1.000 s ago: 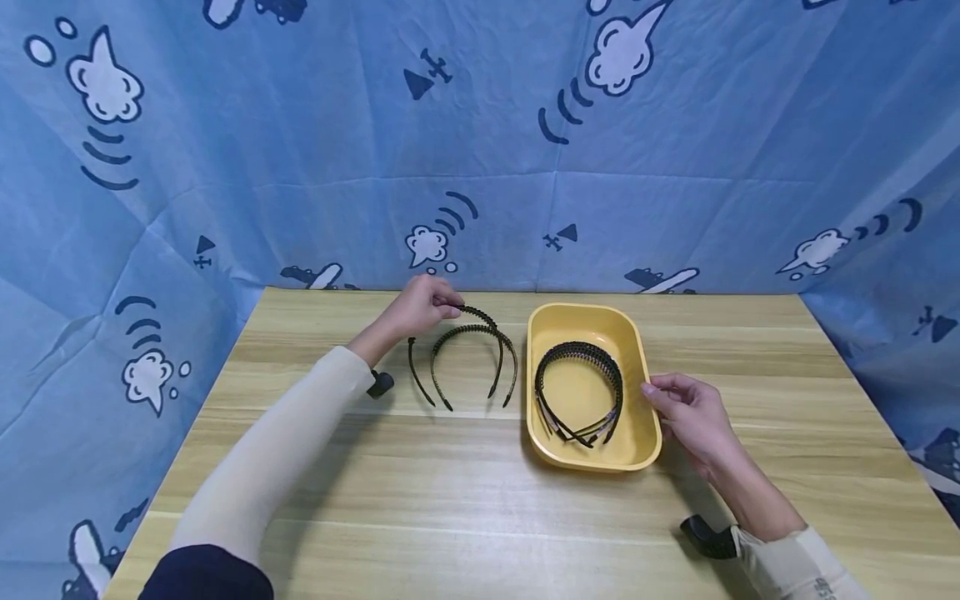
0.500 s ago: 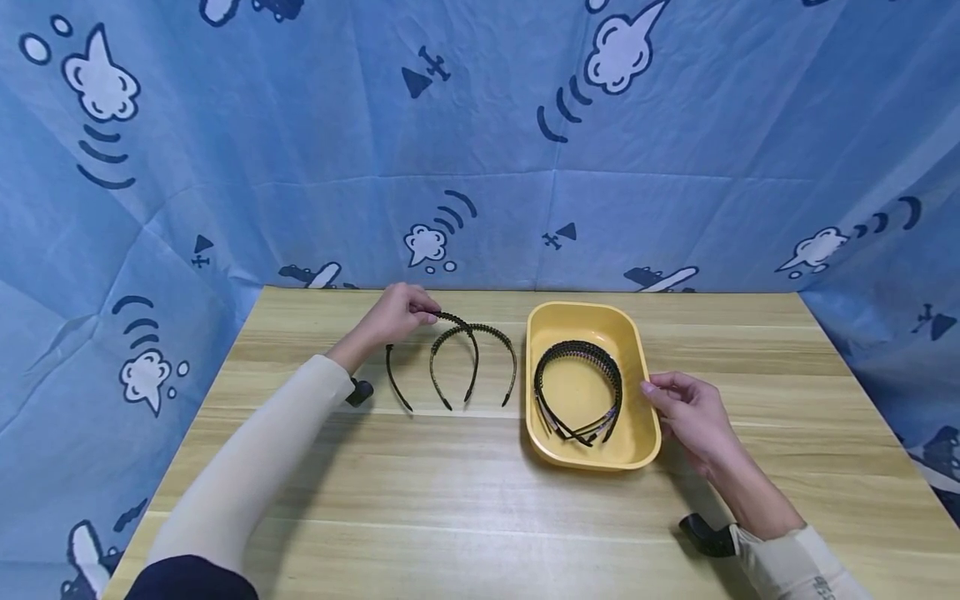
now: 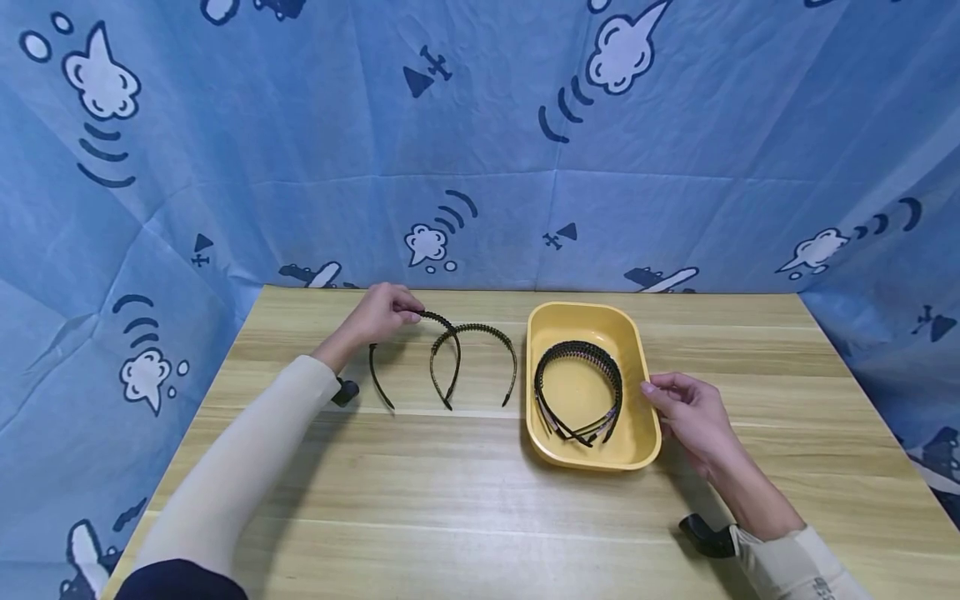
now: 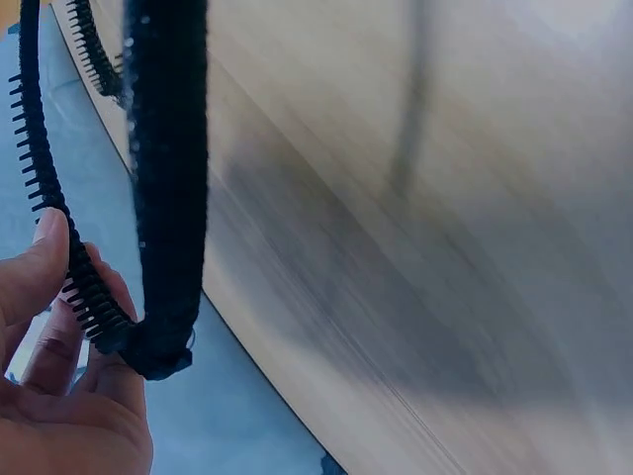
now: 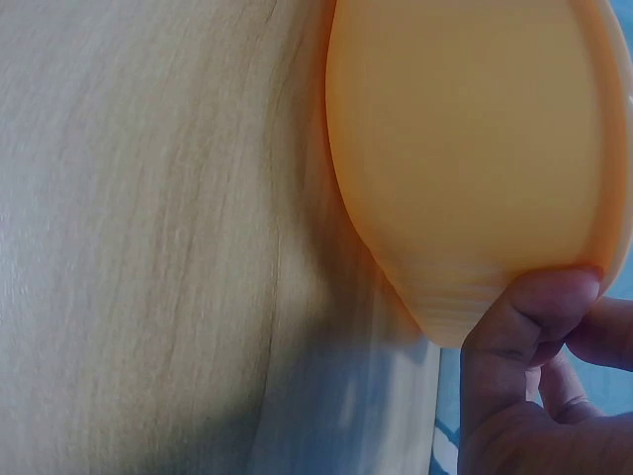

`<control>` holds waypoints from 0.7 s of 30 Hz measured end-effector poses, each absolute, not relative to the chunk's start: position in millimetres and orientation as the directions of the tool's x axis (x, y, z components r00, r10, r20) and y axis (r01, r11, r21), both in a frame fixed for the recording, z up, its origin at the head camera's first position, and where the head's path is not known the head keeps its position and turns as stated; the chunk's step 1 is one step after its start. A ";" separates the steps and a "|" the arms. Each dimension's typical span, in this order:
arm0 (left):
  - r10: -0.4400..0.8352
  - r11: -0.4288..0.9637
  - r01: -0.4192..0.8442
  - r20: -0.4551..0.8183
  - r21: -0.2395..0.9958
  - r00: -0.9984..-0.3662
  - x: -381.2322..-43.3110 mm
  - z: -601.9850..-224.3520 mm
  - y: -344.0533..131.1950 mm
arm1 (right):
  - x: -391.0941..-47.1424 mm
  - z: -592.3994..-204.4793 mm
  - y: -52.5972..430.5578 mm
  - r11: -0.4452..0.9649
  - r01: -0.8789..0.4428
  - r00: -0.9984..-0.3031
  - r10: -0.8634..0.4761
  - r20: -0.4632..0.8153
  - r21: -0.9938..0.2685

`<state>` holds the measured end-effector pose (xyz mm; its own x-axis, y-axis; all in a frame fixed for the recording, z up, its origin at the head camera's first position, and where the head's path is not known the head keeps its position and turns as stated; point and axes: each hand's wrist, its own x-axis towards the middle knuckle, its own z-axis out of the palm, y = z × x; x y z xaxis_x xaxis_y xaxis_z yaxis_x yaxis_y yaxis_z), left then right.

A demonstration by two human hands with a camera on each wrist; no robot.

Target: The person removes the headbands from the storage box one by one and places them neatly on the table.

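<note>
My left hand [image 3: 384,312] pinches a black toothed headband [image 4: 89,287] at its curved top, and the band's two ends point toward the front of the table. One leg of that headband overlaps a second, dark headband [image 3: 480,327] lying just to its right. My right hand [image 3: 692,414] grips the right rim of a yellow plastic basin [image 3: 647,442], thumb on the rim and fingers against the outer side. Inside the basin lies a stack of several dark headbands [image 3: 579,348], their ends crossing. In the right wrist view only the basin's outer wall [image 5: 475,148] shows.
The wood-grain table [image 3: 420,517] reaches back to a blue printed cloth [image 3: 480,142], which hangs behind it and along both sides. Black wrist devices sit by each sleeve, the right one [image 3: 707,536] low over the table.
My left hand has moved left with the headband, bringing it partly off the one on the table. The right hand and the basin have stayed where they were.
</note>
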<state>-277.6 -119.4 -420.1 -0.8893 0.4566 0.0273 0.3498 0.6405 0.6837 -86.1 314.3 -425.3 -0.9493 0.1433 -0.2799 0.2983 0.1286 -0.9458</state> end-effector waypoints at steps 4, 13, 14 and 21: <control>0.456 0.648 0.361 0.039 0.670 -0.889 -278.6 -420.1 -126.0 | -86.1 -424.8 314.2 0.133 0.300 -0.949 0.141 -0.281 -0.945; 0.445 0.661 0.364 0.047 0.657 -0.894 -281.6 -420.5 -138.9 | -86.3 -426.0 315.3 0.135 0.296 -0.951 0.135 -0.278 -0.946; 0.444 0.663 0.363 0.047 0.654 -0.895 -282.0 -421.0 -140.2 | -86.4 -426.2 315.4 0.135 0.296 -0.951 0.135 -0.278 -0.946; 0.430 0.679 0.347 0.033 0.647 -0.902 -281.7 -421.7 -146.3 | -86.2 -425.5 314.9 0.155 0.295 -0.951 0.142 -0.275 -0.943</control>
<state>-281.7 -146.3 -421.7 -0.9023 0.4299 0.0329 0.3470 0.6789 0.6471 -86.2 314.9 -425.5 -0.9510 0.1418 -0.2747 0.2953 0.1547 -0.9428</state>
